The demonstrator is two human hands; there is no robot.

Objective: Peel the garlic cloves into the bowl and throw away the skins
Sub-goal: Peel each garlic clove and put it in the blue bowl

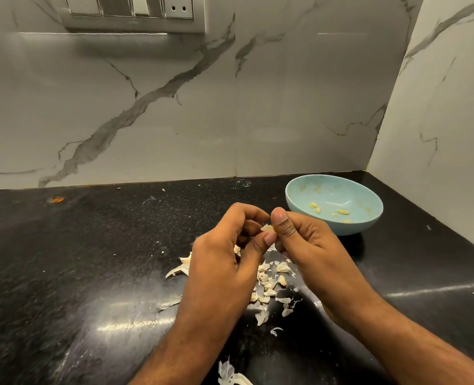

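Dim, warm indoor light is falling from above, leaving the marble wall (174,107) grey and flat. The glossy black desk (63,259) is throwing back streaky glare near left and far right. The left of the desk is smearing with motion blur. Wide-angle distortion is bowing the switch panel (130,12) and wall edges.

Pale blue bowl (313,200) on a black speckled surface (63,259).
Yellowish cloves (342,211) lie in the bowl; off-white skins (269,284) litter the surface; the wall (174,107) is white marble with grey veins.
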